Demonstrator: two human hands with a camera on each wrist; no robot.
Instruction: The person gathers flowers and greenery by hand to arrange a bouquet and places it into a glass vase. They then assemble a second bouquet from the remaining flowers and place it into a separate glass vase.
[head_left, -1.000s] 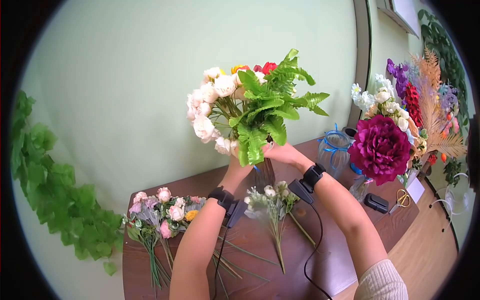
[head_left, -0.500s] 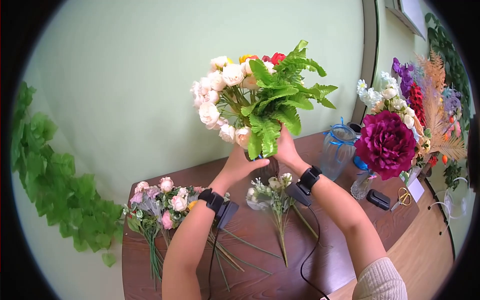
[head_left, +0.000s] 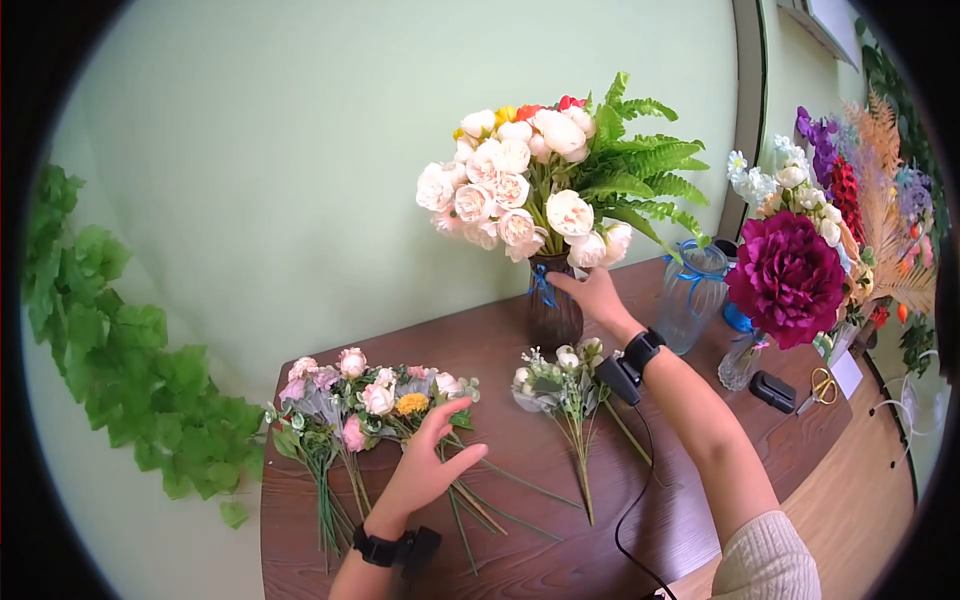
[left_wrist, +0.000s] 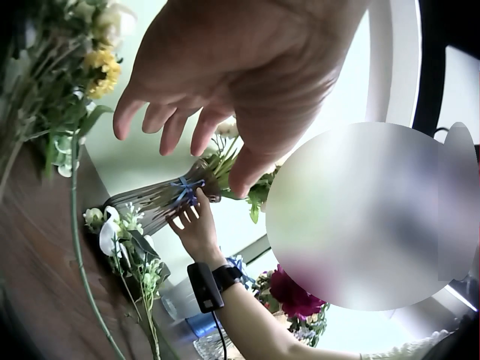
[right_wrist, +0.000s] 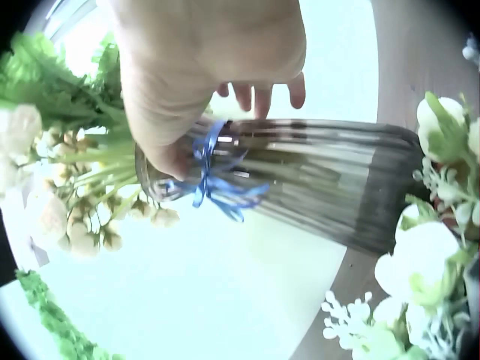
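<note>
Vase (head_left: 556, 318) of dark ribbed glass stands upright on the table (head_left: 660, 440), near the wall, a blue ribbon (head_left: 543, 287) tied round its neck. Cream flowers (head_left: 500, 190) fill its left side and green fern leaves (head_left: 655, 170) spread to the right. The right hand (head_left: 598, 300) has its grip at the neck, thumb across the front; its fingers seem to rest round the far side, though they are partly hidden. The left hand (head_left: 425, 470) holds nothing, its grip wide, thumb and fingers apart, near the pink flowers (head_left: 378, 399). A clear vase (head_left: 690, 305) stands just right of the dark one.
</note>
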